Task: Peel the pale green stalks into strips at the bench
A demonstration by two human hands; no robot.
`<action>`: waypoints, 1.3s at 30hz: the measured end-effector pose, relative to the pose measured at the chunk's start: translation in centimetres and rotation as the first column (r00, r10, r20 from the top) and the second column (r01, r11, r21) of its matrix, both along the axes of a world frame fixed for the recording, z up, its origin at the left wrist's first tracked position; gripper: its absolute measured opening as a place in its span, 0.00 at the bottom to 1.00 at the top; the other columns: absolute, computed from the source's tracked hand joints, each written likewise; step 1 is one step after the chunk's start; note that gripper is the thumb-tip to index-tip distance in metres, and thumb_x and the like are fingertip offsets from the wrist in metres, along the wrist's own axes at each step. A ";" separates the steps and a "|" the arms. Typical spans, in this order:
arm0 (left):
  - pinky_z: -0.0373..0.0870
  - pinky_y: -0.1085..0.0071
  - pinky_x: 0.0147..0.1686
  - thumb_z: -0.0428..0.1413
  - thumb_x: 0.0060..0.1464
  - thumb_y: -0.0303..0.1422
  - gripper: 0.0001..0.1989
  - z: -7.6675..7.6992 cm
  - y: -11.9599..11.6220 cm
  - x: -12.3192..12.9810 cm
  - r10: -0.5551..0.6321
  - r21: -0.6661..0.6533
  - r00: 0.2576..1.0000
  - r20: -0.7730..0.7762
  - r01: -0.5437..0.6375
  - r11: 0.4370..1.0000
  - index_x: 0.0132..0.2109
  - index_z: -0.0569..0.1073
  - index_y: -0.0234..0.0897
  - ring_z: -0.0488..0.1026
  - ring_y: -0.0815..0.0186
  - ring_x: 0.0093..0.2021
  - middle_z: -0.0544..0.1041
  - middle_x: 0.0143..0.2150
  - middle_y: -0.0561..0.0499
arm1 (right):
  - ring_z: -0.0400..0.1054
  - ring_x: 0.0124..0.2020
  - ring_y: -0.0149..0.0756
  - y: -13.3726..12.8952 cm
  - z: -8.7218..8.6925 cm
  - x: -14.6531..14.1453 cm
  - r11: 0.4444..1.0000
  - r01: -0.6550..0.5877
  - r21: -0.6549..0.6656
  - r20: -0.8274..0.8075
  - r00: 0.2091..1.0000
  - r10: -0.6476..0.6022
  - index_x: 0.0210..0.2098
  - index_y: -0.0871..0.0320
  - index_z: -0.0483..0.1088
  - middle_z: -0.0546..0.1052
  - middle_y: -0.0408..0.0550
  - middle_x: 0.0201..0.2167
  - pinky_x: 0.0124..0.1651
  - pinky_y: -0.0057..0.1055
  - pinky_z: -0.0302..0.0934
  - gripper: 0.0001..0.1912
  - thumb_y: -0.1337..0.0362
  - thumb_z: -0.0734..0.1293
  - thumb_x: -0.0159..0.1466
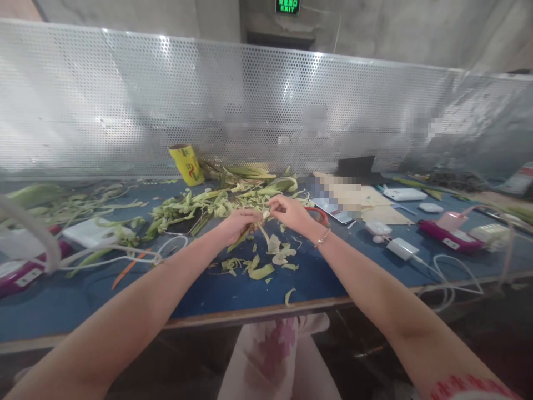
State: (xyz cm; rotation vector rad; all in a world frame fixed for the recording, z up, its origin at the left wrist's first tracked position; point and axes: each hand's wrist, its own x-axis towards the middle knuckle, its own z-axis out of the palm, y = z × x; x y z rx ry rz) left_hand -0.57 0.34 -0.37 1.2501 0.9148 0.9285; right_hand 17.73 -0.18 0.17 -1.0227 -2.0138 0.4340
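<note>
Over the middle of the blue table, my left hand (240,225) is closed around a green stalk (238,242) that slants down below its fingers. My right hand (288,213) is just to the right, its thumb and index finger pinched at a small pale piece (265,213) near the left fingertips. Behind both hands lies a pile of green stalks and leaves (216,204). Pale leaf scraps (280,251) and curled peelings (260,270) are scattered on the table below them. A red-handled tool (318,213) shows partly behind my right wrist.
A yellow roll (187,165) stands tilted at the back, before a perforated metal screen (266,105). Phone (333,210), brown paper (366,201), white charger (402,249) and purple power strip (450,236) lie right. White cables (125,251) and another purple strip (27,272) lie left.
</note>
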 end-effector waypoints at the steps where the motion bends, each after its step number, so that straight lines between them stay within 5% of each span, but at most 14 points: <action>1: 0.60 0.76 0.18 0.64 0.30 0.30 0.07 0.1 -0.1 0.0 -0.017 0.006 1.000 -0.018 0.017 1.000 0.22 0.75 0.32 0.65 0.73 0.18 0.74 0.22 0.48 | 0.70 0.33 0.31 0.0 0.0 0.0 1.000 -0.005 0.002 0.006 1.000 0.005 0.38 0.59 0.68 0.76 0.45 0.30 0.38 0.30 0.63 0.10 0.71 0.63 0.55; 11: 0.61 0.75 0.18 0.63 0.35 0.33 0.07 0.0 -0.4 -0.1 -0.124 0.066 0.987 -0.107 0.132 0.989 0.24 0.77 0.33 0.66 0.73 0.19 0.76 0.24 0.46 | 0.70 0.32 0.30 0.0 -0.3 0.1 0.988 -0.147 -0.055 -0.035 0.989 0.146 0.54 0.56 0.62 0.76 0.45 0.35 0.38 0.30 0.65 0.26 0.72 0.62 0.56; 17: 0.60 0.75 0.19 0.63 0.33 0.30 0.07 0.6 -0.8 0.1 -0.042 0.019 0.998 -0.047 0.043 0.999 0.22 0.74 0.31 0.65 0.74 0.18 0.74 0.22 0.48 | 0.69 0.35 0.31 -0.6 0.6 -0.2 0.997 -0.064 0.043 0.078 0.995 0.061 0.37 0.58 0.73 0.75 0.48 0.39 0.38 0.29 0.63 0.13 0.74 0.62 0.55; 22: 0.60 0.77 0.18 0.63 0.35 0.31 0.11 0.3 -0.4 0.1 0.012 0.089 1.000 -0.003 -0.012 0.996 0.26 0.70 0.33 0.66 0.75 0.18 0.73 0.22 0.52 | 0.68 0.33 0.31 -0.6 0.5 -0.3 0.995 -0.007 0.104 0.087 0.996 -0.002 0.34 0.60 0.73 0.76 0.48 0.34 0.37 0.28 0.62 0.10 0.74 0.62 0.55; 28: 0.65 0.77 0.23 0.63 0.37 0.31 0.11 -0.5 -0.2 0.4 0.069 0.180 0.996 0.054 -0.078 0.981 0.29 0.69 0.33 0.68 0.74 0.20 0.71 0.20 0.55 | 0.69 0.28 0.30 -0.5 0.5 -0.8 0.997 0.070 0.007 -0.043 0.997 -0.070 0.29 0.60 0.71 0.76 0.46 0.27 0.34 0.27 0.62 0.04 0.71 0.64 0.55; 39: 0.66 0.75 0.25 0.63 0.35 0.28 0.13 0.4 -1.0 0.6 0.033 0.174 0.983 0.181 -0.065 0.983 0.33 0.71 0.34 0.69 0.73 0.22 0.71 0.21 0.56 | 0.66 0.22 0.28 -0.3 0.1 -0.9 0.982 -0.048 -0.183 -0.257 0.966 -0.001 0.25 0.61 0.70 0.73 0.44 0.21 0.27 0.25 0.60 0.05 0.65 0.68 0.51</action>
